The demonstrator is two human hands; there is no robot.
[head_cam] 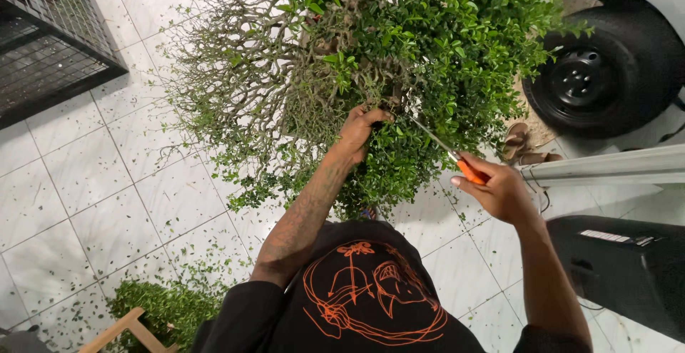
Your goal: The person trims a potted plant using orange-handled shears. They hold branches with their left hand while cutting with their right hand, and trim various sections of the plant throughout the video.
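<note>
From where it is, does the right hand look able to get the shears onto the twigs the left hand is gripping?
Probably yes: the right hand holds the orange-handled shears with the blades already pointing at the foliage beside the left hand, and nothing solid lies between.

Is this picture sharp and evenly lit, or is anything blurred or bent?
Head view: light is even and soft, with faint glare on the tiles; the bush, left hand and scissors in the right hand are sharp; the wide lens bends the tile lines near the edges.
</note>
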